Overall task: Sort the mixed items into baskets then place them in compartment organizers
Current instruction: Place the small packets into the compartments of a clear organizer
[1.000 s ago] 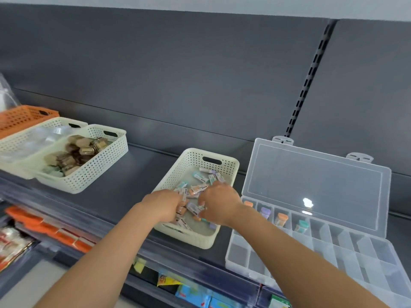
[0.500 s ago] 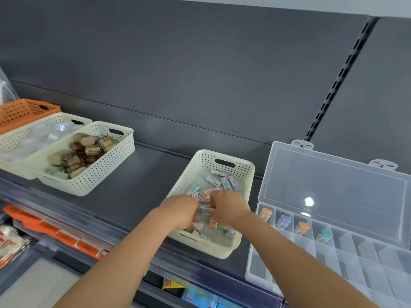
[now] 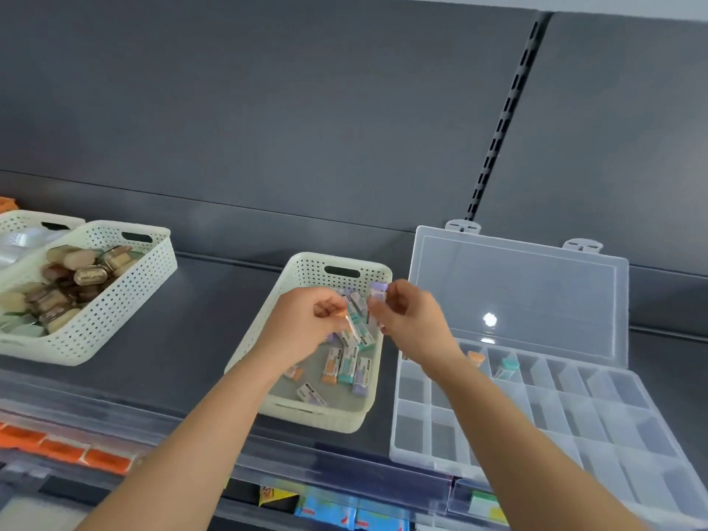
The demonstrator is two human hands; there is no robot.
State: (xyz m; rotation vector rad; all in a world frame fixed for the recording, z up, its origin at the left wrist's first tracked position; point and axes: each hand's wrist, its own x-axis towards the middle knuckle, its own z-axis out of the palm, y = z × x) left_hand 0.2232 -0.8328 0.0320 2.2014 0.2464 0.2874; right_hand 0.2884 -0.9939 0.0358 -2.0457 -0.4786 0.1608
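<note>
A cream perforated basket (image 3: 306,270) in the middle of the dark shelf holds several small erasers (image 3: 348,365) with orange, teal and purple ends. My left hand (image 3: 302,323) hovers over the basket and pinches an orange-tipped eraser (image 3: 341,315). My right hand (image 3: 410,320) is raised above the basket's right rim and pinches a purple-tipped eraser (image 3: 377,291). To the right lies a clear compartment organizer (image 3: 536,427) with its lid (image 3: 517,293) open; an orange eraser (image 3: 476,356) and a teal eraser (image 3: 508,365) stand in its back row.
At the left a second cream basket (image 3: 115,308) holds brown and gold tins, and a third basket (image 3: 23,224) with clear packets stands behind it. The shelf's front edge has a clear rail (image 3: 306,457); coloured goods lie on the shelf below.
Both hands have risen out of the pile in the middle basket, each with an eraser between its fingers. The camera has shifted, so the organizer lies further left in view.
</note>
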